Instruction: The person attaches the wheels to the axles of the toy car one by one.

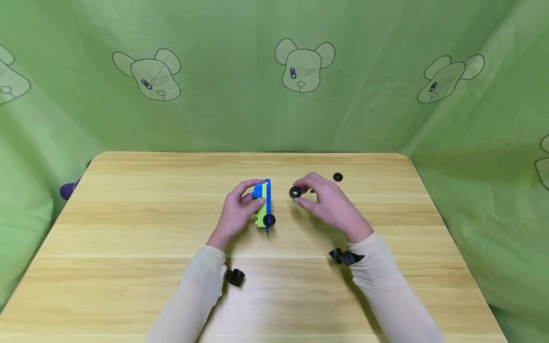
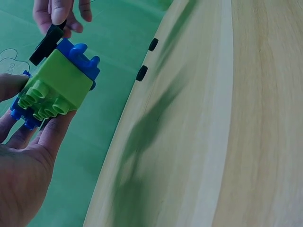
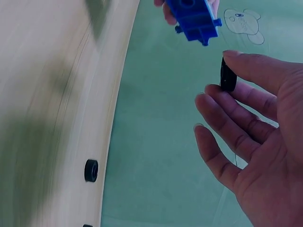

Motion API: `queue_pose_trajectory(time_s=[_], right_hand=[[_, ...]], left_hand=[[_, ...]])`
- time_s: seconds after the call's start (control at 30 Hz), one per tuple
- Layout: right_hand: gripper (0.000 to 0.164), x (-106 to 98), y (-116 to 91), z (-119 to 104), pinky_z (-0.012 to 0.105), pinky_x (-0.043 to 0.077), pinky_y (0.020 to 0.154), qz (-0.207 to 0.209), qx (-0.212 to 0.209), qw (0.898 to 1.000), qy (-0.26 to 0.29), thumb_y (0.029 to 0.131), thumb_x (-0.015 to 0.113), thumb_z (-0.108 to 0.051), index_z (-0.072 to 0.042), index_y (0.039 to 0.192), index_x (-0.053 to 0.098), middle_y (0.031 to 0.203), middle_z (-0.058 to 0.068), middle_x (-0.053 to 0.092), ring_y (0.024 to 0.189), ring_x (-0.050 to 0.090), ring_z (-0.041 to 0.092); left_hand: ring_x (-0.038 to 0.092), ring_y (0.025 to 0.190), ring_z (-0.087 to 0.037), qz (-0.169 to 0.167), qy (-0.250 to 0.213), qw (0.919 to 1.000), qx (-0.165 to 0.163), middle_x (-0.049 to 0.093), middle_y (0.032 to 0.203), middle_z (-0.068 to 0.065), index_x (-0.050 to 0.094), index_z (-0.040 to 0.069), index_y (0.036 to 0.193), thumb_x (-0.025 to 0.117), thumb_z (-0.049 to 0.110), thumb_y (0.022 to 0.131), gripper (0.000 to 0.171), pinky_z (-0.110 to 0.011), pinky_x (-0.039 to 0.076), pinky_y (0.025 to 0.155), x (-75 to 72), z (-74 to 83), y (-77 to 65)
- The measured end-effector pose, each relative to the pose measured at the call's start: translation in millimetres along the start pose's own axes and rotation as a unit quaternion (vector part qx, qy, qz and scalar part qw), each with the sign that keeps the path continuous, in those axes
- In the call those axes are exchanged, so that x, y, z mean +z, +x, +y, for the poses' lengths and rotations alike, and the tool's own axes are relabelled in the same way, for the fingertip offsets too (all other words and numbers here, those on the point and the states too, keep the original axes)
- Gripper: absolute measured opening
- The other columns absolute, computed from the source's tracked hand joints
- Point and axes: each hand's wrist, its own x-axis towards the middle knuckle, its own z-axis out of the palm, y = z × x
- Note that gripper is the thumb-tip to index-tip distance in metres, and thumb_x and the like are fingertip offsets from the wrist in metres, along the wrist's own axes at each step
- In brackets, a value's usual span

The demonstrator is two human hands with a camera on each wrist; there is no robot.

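My left hand (image 1: 238, 209) grips a toy car of lime-green and blue building blocks (image 1: 262, 206), thumb on one side and fingers on the other. The car is tipped so its blue base faces right. A black wheel (image 1: 269, 220) sits at the base's near end. Across a small gap, my right hand (image 1: 330, 202) pinches a loose black wheel (image 1: 295, 192) between thumb and fingertips. In the right wrist view the pinched wheel (image 3: 228, 75) is seen nearly edge-on, below the car's blue underside (image 3: 194, 19). Green studs (image 2: 40, 90) show in the left wrist view.
Another black wheel (image 1: 338, 176) lies on the wooden table (image 1: 283, 295) beyond my right hand. The left wrist view has two wheels on the tabletop, one wheel (image 2: 153, 44) near the other wheel (image 2: 141, 73). A green curtain (image 1: 240, 114) hangs behind and beside the table.
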Motion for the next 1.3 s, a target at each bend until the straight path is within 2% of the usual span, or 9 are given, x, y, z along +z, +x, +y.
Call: queue_pose_trajectory(time_s=[0.1, 0.3, 0.57, 0.77, 1.13, 1.3], right_hand=[[0.029, 3, 2, -4, 0.040, 0.052, 0.087, 0.000, -0.004, 1.000, 0.003, 0.089, 0.075, -0.019, -0.007, 0.113, 0.066, 0.103, 0.001, 0.062, 0.096, 0.061, 0.019], [0.030, 9, 6, -11, 0.039, 0.052, 0.086, 0.003, -0.009, 1.000, 0.007, 0.089, 0.075, -0.019, -0.008, 0.114, 0.066, 0.106, -0.001, 0.061, 0.097, 0.060, 0.019], [0.034, 16, 9, -17, 0.038, 0.052, 0.086, 0.006, -0.019, 1.000, 0.011, 0.089, 0.075, -0.017, -0.005, 0.119, 0.064, 0.108, 0.000, 0.060, 0.099, 0.059, 0.018], [0.032, 21, 13, -20, 0.037, 0.051, 0.087, 0.015, -0.027, 0.999, 0.007, 0.088, 0.076, -0.017, -0.007, 0.116, 0.064, 0.107, 0.001, 0.060, 0.099, 0.059, 0.018], [0.031, 28, 20, -27, 0.036, 0.051, 0.084, 0.019, -0.031, 0.999, 0.013, 0.088, 0.076, -0.018, -0.008, 0.115, 0.064, 0.105, -0.002, 0.059, 0.097, 0.058, 0.016], [0.032, 29, 21, -28, 0.036, 0.051, 0.085, 0.017, -0.026, 0.999, 0.005, 0.088, 0.076, -0.019, -0.008, 0.116, 0.064, 0.106, -0.002, 0.059, 0.098, 0.058, 0.016]], left_hand=[[0.060, 0.084, -0.019, 0.001, -0.002, 1.0000, -0.003, 0.059, 0.113, -0.017, 0.057, 0.011, 0.134, 0.065, -0.008, 0.090, 0.049, -0.022, 0.052, 0.059, 0.7, 0.5, 0.4], [0.063, 0.091, -0.021, 0.002, 0.003, 1.0000, -0.009, 0.060, 0.118, -0.016, 0.057, 0.012, 0.133, 0.066, -0.007, 0.090, 0.048, -0.031, 0.057, 0.067, 1.8, 0.7, 1.0], [0.064, 0.094, -0.022, 0.004, 0.005, 0.9999, -0.012, 0.062, 0.115, -0.016, 0.059, 0.015, 0.131, 0.066, -0.005, 0.090, 0.046, -0.026, 0.056, 0.065, 1.9, -1.1, 1.5], [0.065, 0.096, -0.025, -0.005, -0.008, 0.9999, -0.012, 0.063, 0.116, -0.018, 0.057, 0.011, 0.133, 0.065, -0.006, 0.091, 0.046, -0.029, 0.058, 0.068, 2.4, -0.3, 1.5], [0.064, 0.104, -0.030, -0.011, -0.012, 0.9997, -0.018, 0.063, 0.117, -0.023, 0.055, 0.005, 0.134, 0.065, -0.007, 0.090, 0.046, -0.044, 0.057, 0.082, 2.0, -0.7, 3.0], [0.064, 0.105, -0.029, -0.013, -0.011, 0.9997, -0.015, 0.062, 0.120, -0.021, 0.055, 0.005, 0.134, 0.065, -0.007, 0.090, 0.047, -0.042, 0.057, 0.084, 2.0, -0.4, 3.1]])
